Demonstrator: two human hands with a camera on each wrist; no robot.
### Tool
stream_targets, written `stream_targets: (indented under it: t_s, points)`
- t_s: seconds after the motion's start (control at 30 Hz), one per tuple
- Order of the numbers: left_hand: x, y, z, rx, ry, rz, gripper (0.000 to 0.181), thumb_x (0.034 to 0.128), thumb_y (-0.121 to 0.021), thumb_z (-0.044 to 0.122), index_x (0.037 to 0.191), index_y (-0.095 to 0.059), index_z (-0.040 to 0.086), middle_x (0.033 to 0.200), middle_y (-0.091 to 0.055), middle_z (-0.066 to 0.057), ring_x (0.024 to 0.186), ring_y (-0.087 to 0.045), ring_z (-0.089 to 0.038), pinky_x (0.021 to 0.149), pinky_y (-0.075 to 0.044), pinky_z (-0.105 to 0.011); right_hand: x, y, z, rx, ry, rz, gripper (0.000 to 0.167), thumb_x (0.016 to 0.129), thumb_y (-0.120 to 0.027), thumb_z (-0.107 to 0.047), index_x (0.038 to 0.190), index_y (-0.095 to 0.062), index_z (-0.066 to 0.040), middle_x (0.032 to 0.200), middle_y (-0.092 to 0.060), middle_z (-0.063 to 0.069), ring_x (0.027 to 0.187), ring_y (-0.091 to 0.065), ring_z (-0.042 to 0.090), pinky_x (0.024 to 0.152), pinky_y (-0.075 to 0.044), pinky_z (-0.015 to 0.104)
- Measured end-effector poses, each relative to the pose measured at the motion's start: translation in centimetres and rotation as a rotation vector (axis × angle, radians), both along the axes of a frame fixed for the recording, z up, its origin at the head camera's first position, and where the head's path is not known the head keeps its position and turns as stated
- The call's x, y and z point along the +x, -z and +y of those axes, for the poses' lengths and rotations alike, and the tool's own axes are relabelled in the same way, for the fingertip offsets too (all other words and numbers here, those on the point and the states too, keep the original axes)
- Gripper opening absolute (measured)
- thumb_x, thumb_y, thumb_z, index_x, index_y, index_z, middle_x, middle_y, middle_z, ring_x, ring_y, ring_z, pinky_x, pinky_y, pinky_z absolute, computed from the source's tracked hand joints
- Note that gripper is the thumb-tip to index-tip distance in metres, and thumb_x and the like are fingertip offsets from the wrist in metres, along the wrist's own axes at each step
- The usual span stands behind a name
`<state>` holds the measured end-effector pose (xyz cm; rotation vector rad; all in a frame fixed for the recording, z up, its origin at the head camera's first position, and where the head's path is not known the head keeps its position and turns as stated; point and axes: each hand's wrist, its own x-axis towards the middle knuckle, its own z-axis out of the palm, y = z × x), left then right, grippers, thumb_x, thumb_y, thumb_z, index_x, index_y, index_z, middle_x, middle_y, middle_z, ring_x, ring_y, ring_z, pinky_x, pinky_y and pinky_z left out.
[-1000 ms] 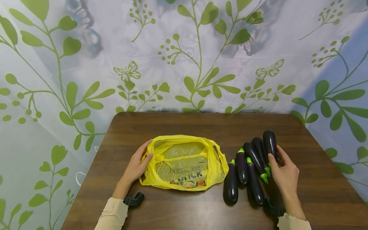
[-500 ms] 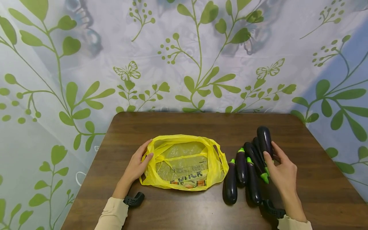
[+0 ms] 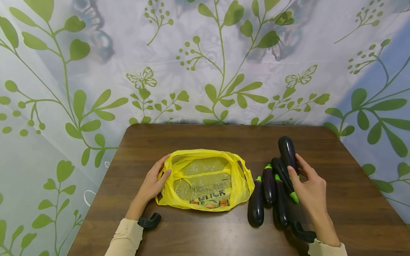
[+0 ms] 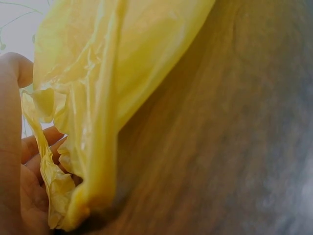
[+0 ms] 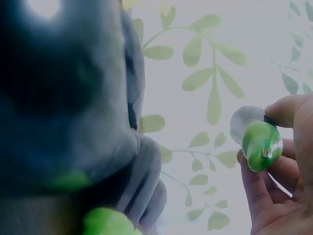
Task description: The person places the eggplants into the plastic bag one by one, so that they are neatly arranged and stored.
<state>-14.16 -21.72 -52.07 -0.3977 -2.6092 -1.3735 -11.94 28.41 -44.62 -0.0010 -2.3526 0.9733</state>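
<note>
Between the thumb and fingers of the right hand (image 3: 310,188) an eggplant (image 3: 287,151) is pinched, held up near other eggplants (image 3: 269,186); by the left hand (image 3: 153,183), seemingly, a yellow bag (image 3: 241,192) is gripped at its edge, resting on the table (image 3: 205,234)

Left hand (image 3: 155,182): holds the open yellow plastic bag (image 3: 242,185)
Right hand (image 3: 310,188): grips one eggplant (image 3: 286,148)
Tabletop (image 3: 205,138): other eggplants (image 3: 256,208) lie beside the bag

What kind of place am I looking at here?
Probably an indoor setup for filming tabletop work, though it might be someone's home. Clues: a brown wood-grain table, a pale, creased backdrop in a green leaf pattern behind it, and two black perforated wrist devices.
</note>
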Motion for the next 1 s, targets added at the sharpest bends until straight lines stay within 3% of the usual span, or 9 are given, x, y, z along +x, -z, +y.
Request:
stream_targets:
  t_s: [0.33, 0.57, 0.63, 0.73, 0.83, 0.93, 1.0]
  points:
    - [-0.1, 0.1, 0.0, -0.005, -0.011, -0.019, 0.059, 0.1072, -0.057, 0.026, 0.161, -0.035, 0.027, 0.162, -0.042, -0.008, 0.146, -0.043, -0.034, 0.117, -0.037, -0.06, 0.2, -0.8, -1.9, 0.004, -0.056, -0.026, 0.055, 0.092, -0.078, -0.01, 0.144, -0.063, -0.018, 0.122, -0.074, 0.018, 0.094, -0.049, -0.028, 0.066, -0.041, 0.005]
    - [0.0, 0.1, -0.1, -0.001, -0.01, -0.025, 0.059, 0.1072, -0.057, 0.027, 0.162, -0.034, 0.028, 0.162, -0.041, -0.009, 0.147, -0.042, -0.035, 0.117, -0.036, -0.06, 0.3, -0.5, -3.0, 0.011, -0.131, -0.014, 0.056, 0.092, -0.078, -0.008, 0.145, -0.062, -0.016, 0.124, -0.073, 0.016, 0.098, -0.053, -0.024, 0.074, -0.045, 0.003]
    - [0.0, 0.1, -0.1, 0.0, -0.007, -0.022, 0.059, 0.1073, -0.057, 0.027, 0.162, -0.034, 0.027, 0.162, -0.041, -0.009, 0.147, -0.042, -0.035, 0.117, -0.036, -0.06, 0.3, -0.4, -3.2, 0.019, -0.148, -0.008, 0.056, 0.091, -0.078, -0.008, 0.145, -0.063, -0.016, 0.123, -0.074, 0.015, 0.097, -0.061, -0.015, 0.071, -0.047, 0.004]
    - [-0.1, 0.1, 0.0, -0.002, -0.002, -0.018, 0.06, 0.1074, -0.057, 0.027, 0.162, -0.033, 0.026, 0.162, -0.041, -0.01, 0.147, -0.042, -0.035, 0.117, -0.037, -0.061, 0.3, -0.3, -3.7, 0.038, -0.172, 0.002, 0.056, 0.091, -0.078, -0.008, 0.144, -0.063, -0.015, 0.121, -0.074, 0.017, 0.093, -0.073, 0.011, 0.068, -0.049, 0.004]
    - [-0.1, 0.2, 0.0, -0.005, 0.002, -0.017, 0.06, 0.1075, -0.057, 0.027, 0.162, -0.033, 0.026, 0.162, -0.04, -0.01, 0.147, -0.042, -0.036, 0.117, -0.037, -0.06, 0.3, -0.2, -4.2, 0.041, -0.207, -0.009, 0.055, 0.092, -0.077, -0.007, 0.144, -0.062, -0.013, 0.118, -0.075, 0.018, 0.091, -0.074, 0.033, 0.072, -0.048, 0.002]
    - [-0.1, 0.1, 0.0, -0.004, 0.002, -0.025, 0.06, 0.1074, -0.057, 0.027, 0.162, -0.033, 0.026, 0.163, -0.04, -0.01, 0.147, -0.042, -0.036, 0.117, -0.037, -0.06, 0.3, -0.1, -4.8, 0.04, -0.236, -0.031, 0.054, 0.093, -0.076, -0.009, 0.145, -0.062, -0.012, 0.12, -0.074, 0.018, 0.093, -0.073, 0.034, 0.079, -0.047, 0.001]
    - [0.0, 0.0, 0.0, -0.003, -0.001, -0.029, 0.06, 0.1074, -0.057, 0.028, 0.162, -0.033, 0.027, 0.163, -0.04, -0.01, 0.147, -0.041, -0.036, 0.117, -0.037, -0.06, 0.3, -0.1, -5.1, 0.044, -0.251, -0.037, 0.053, 0.093, -0.076, -0.009, 0.144, -0.062, -0.011, 0.121, -0.074, 0.018, 0.093, -0.074, 0.032, 0.077, -0.048, 0.002]
